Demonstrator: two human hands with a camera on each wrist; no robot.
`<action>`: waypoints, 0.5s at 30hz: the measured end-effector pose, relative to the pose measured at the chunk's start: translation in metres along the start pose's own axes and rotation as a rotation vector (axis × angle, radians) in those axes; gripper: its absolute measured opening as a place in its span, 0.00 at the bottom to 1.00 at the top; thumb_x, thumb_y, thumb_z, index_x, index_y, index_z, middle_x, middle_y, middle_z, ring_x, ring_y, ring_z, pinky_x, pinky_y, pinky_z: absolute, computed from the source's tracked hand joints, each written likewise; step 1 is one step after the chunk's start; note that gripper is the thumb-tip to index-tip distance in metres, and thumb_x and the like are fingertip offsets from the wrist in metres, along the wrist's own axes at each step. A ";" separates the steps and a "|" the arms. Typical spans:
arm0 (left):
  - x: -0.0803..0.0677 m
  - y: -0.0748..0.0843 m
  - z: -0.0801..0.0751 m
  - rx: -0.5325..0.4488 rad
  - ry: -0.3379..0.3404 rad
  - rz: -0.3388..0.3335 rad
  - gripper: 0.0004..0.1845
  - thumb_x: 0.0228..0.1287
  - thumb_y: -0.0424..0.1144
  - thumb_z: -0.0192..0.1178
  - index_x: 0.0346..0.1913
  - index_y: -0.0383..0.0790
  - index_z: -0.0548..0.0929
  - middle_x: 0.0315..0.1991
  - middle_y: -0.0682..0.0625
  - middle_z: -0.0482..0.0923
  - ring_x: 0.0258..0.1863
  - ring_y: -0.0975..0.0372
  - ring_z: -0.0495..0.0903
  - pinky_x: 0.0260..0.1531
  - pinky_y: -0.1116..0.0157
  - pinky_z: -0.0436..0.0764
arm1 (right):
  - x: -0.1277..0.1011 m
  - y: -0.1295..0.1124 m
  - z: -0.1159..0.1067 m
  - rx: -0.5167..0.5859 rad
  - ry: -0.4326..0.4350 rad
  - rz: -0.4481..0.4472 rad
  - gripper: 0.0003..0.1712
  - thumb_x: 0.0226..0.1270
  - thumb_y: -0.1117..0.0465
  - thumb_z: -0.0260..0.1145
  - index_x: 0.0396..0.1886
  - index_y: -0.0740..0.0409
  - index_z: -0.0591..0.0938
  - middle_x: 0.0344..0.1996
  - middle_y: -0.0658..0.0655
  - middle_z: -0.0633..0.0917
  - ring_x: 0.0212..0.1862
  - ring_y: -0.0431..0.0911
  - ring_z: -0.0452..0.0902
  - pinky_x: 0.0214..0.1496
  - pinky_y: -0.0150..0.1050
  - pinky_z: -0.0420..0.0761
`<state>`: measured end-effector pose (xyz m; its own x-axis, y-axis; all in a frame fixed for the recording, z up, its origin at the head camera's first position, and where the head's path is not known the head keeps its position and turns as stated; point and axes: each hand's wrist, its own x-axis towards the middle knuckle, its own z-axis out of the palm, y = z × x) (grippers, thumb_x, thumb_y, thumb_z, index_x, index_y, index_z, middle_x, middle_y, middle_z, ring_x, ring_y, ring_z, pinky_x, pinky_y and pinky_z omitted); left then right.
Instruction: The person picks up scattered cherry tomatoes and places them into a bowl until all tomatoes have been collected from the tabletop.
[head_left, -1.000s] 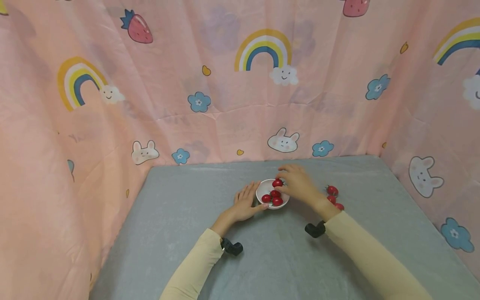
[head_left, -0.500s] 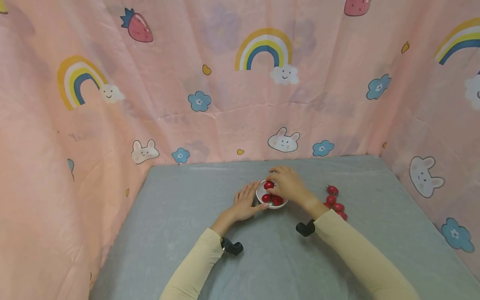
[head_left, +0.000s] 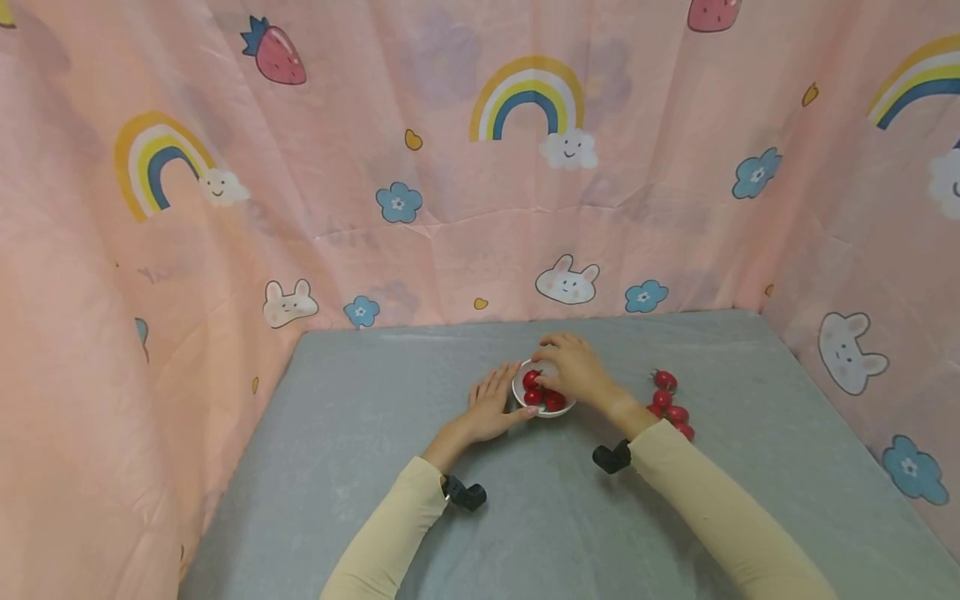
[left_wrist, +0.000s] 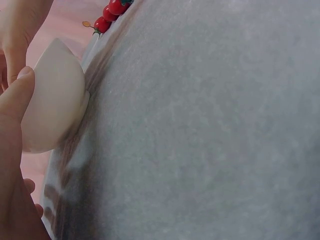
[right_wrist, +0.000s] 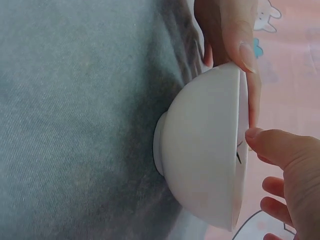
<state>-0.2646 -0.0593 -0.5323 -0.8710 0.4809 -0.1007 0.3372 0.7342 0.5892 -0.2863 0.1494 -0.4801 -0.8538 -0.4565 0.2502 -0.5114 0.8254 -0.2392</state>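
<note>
Left hand (head_left: pixel 491 406), fingers relaxed, steadies the white bowl (head_left: pixel 519 387) while the right hand (head_left: pixel 573 372) pinches a tomato (head_left: pixel 532 380) into it.

One small round white ceramic bowl (head_left: pixel 543 408) stands on the single grey cloth-covered tabletop (head_left: pixel 525 517). Three small red cherry tomatoes (head_left: pixel 534 397) show inside it, with any others hidden under the fingers. About five more red cherry tomatoes (head_left: pixel 670 404) lie in one loose cluster on the cloth. Two bare hands, the left hand (head_left: pixel 491 406) and the right hand (head_left: pixel 573 371), are at the bowl, each arm in one cream sleeve and carrying one black wrist camera (head_left: pixel 465 493).
</note>
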 end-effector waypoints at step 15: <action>0.002 -0.002 0.002 0.003 0.008 -0.014 0.49 0.66 0.71 0.49 0.80 0.62 0.35 0.82 0.49 0.37 0.82 0.49 0.39 0.76 0.41 0.40 | -0.013 0.018 -0.011 0.022 0.056 0.025 0.16 0.60 0.55 0.73 0.47 0.55 0.87 0.58 0.64 0.82 0.63 0.62 0.74 0.65 0.67 0.69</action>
<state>-0.2660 -0.0587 -0.5351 -0.8784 0.4667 -0.1026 0.3260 0.7423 0.5854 -0.2828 0.1737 -0.4776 -0.8601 -0.4158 0.2955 -0.4921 0.8289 -0.2662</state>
